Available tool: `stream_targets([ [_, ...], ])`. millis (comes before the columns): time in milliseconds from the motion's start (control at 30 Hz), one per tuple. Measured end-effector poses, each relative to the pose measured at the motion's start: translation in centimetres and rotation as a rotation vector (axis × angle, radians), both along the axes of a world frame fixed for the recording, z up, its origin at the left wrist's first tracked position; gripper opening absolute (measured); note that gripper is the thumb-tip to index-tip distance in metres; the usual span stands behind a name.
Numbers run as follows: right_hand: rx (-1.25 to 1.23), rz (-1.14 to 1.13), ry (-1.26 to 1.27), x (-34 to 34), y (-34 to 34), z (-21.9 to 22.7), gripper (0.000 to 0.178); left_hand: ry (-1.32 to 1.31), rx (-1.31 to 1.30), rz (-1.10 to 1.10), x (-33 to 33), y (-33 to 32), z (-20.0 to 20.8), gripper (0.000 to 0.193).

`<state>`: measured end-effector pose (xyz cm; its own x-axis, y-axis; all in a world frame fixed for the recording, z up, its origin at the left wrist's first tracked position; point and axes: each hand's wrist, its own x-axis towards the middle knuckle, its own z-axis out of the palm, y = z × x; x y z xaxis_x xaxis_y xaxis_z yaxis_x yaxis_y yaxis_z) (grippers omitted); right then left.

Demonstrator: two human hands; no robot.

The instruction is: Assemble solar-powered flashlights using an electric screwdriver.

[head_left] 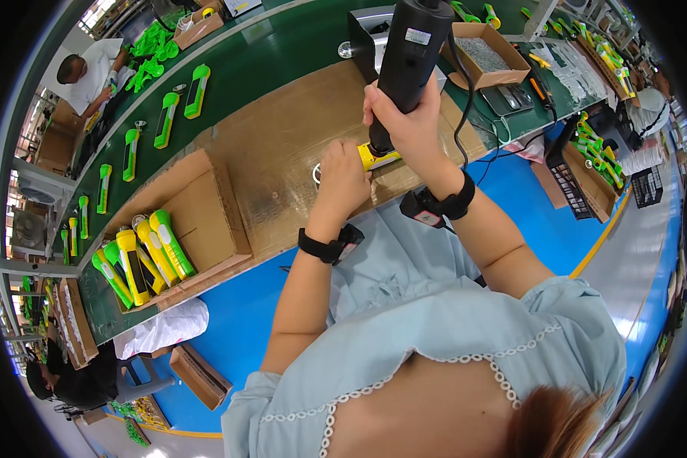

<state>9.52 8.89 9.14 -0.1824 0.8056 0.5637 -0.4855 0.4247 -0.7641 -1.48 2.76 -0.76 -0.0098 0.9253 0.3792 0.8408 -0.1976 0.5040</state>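
Note:
My right hand (414,126) is wrapped round the lower part of a black electric screwdriver (409,57), held upright with its tip down. The tip meets a yellow flashlight (382,159) lying on its side. My left hand (342,179) is closed over the flashlight's other end and hides much of it. A pale ring (317,175) shows just left of my left fingers. Beneath both hands lies a flat cardboard sheet (275,145) on the green bench. Where the screwdriver tip touches is too small to make out.
An open cardboard box (233,214) at left holds several yellow and green flashlights (149,252). More flashlights (166,120) lie along the green bench (259,53). At far right stand a carton of small metal parts (487,57) and an orange-handled tool (540,90). A cable (466,107) hangs beside my right hand.

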Motion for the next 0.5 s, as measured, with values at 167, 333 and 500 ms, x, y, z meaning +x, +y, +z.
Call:
stream_targets([
  [167, 0.011, -0.03, -0.003, -0.4, 0.1, -0.6, 0.046, -0.018, -0.012, 0.016, -0.1, -0.3, -0.1, 0.048],
  [333, 0.003, -0.056, -0.001, -0.8, 0.4, -1.3, 0.043, -0.026, 0.001, 0.0, 0.4, -0.3, 0.2, 0.05],
  [500, -0.015, -0.062, -0.04, -1.2, 0.8, -1.4, 0.041, -0.055, -0.035, -0.042, -0.3, 0.1, 0.3, 0.051],
])
